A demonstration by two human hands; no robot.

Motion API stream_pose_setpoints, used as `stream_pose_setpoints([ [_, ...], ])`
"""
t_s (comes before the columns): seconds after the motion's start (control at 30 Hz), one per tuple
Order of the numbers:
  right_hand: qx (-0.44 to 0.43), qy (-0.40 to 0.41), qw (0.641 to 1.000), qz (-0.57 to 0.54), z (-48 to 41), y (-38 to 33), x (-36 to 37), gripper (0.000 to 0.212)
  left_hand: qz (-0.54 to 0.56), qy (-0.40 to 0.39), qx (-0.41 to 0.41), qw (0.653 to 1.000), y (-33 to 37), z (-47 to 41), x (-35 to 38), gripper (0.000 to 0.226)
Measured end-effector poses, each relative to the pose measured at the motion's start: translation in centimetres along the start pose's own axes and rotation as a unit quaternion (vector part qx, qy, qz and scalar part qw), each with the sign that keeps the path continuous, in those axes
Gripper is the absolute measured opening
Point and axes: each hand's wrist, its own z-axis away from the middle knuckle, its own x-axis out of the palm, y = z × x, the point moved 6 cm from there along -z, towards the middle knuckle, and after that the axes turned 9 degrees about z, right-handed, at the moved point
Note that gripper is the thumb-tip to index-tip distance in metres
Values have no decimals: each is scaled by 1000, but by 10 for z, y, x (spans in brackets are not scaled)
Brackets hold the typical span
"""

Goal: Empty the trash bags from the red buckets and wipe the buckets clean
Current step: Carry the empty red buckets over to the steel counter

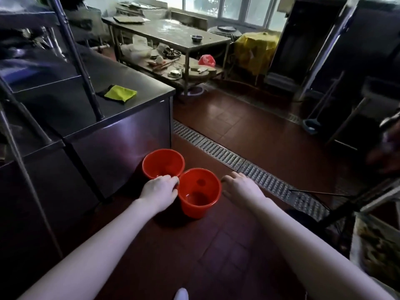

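Tiles of red-brown cover the kitchen floor (249,131) in the head view, and on them two round, red plastic buckets stand upright with their rims touching: the farther bucket (151,167) just beside the front of a stainless steel counter (121,135), the nearer bucket (192,210) a little to its right. Both show bare red insides. The left hand (159,190) reaches to the nearer bucket's left rim, right where the two rims meet, its fingers curled over that edge and the thumb lying against the wall below, so it grips the rim. The right hand (241,187) is at the opposite rim of the same bucket, fingers bent downward and fingertips at the edge; whether it holds the rim or only touches it cannot be told. A folded yellow-green cloth (121,94) lies on the counter top. A ribbed metal drain grate (216,149) runs across the floor behind the buckets. Farther back stands a steel work table (173,32) with a small dark bowl (196,38) on it and a red plastic bag (207,60) on its lower shelf.
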Motion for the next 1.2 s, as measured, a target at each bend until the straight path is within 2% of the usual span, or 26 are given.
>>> stream_pose_setpoints([
  [0.1, 1, 0, 1000, -9, -60, 24, 8, 42, -3, -9, -2, 1000, -10, -64, 9, 26],
  [0.3, -3, -55, 998, -18, -168, 73, 55, 43, -9, -44, -22, 999, -32, -174, 53, 28],
  [0.5, 1, -131, 990, -47, -264, 120, 129, 44, 41, -87, -107, 990, -65, -255, 126, 28],
  [0.63, 1, -193, 979, -73, -322, 148, 197, 45, 121, -153, -229, 954, -104, -291, 196, 30],
  [0.77, 34, -242, 964, -104, -378, 174, 290, 45, 201, -173, -327, 907, -148, -321, 281, 36],
  [1.0, 105, -323, 928, -151, -432, 176, 466, 50, 184, -224, -385, 876, -227, -342, 433, 44],
  [1.2, 173, -370, 892, -195, -447, 160, 581, 60, 161, -233, -459, 842, -294, -339, 529, 50],
])
